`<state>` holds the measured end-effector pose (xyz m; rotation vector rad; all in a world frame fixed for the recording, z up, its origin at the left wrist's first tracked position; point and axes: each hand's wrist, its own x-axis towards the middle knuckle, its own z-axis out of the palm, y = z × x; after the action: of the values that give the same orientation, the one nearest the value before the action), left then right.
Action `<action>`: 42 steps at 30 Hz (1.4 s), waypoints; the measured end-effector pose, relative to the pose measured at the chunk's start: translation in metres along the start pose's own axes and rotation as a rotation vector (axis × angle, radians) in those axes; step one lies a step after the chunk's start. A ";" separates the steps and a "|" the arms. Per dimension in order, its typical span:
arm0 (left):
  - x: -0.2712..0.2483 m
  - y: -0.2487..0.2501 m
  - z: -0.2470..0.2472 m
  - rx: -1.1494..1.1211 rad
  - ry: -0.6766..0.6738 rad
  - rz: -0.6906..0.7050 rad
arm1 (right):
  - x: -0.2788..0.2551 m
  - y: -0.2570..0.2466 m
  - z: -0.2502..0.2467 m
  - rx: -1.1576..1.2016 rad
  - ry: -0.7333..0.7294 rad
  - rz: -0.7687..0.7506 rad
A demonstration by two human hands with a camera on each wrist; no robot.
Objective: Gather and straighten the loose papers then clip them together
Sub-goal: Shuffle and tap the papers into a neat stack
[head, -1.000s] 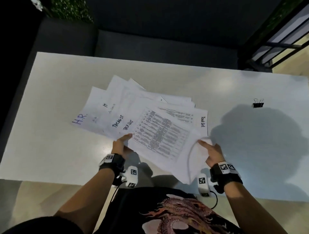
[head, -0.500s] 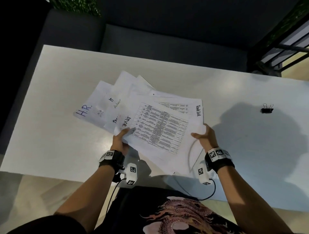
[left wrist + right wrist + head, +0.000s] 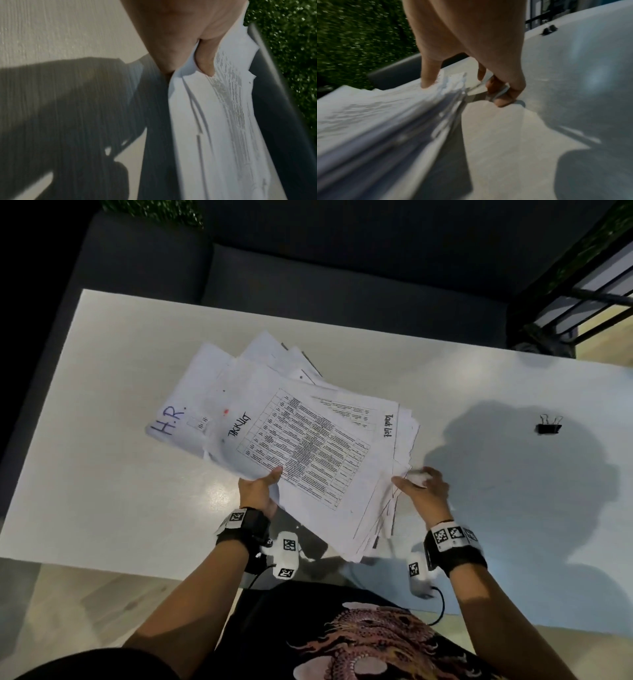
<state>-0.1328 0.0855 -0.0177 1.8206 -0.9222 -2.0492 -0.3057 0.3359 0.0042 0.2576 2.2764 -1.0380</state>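
From the head view, the papers [image 3: 308, 446] sit mid-table [image 3: 102, 474] as a loose, uneven fan of white sheets, a printed grid page on top with "H.R." and "Task List" peeking out, the left hand [image 3: 257, 491] pinching the near edge at 7 o'clock, the right hand [image 3: 423, 489] gripping the corner at 4 o'clock, and the clip [image 3: 549, 426] lying well apart at 3 o'clock. Left wrist: thumb [image 3: 205, 60] clamped on the staggered sheets. Right wrist, blurred: thumb on top, fingers [image 3: 503, 100] curled under the edges.
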 end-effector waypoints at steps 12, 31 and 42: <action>-0.016 -0.025 0.008 0.073 -0.211 -0.234 | 0.022 -0.006 -0.006 0.226 -0.193 0.099; 0.039 0.071 -0.016 0.814 -0.259 0.137 | 0.041 0.018 -0.050 -0.012 -0.173 0.082; 0.033 0.062 -0.017 0.831 -0.180 0.208 | 0.035 0.011 -0.043 -0.068 -0.231 0.040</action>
<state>-0.1363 0.0147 -0.0072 1.7503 -2.1528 -1.8461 -0.3481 0.3725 -0.0024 0.1462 2.0851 -0.9185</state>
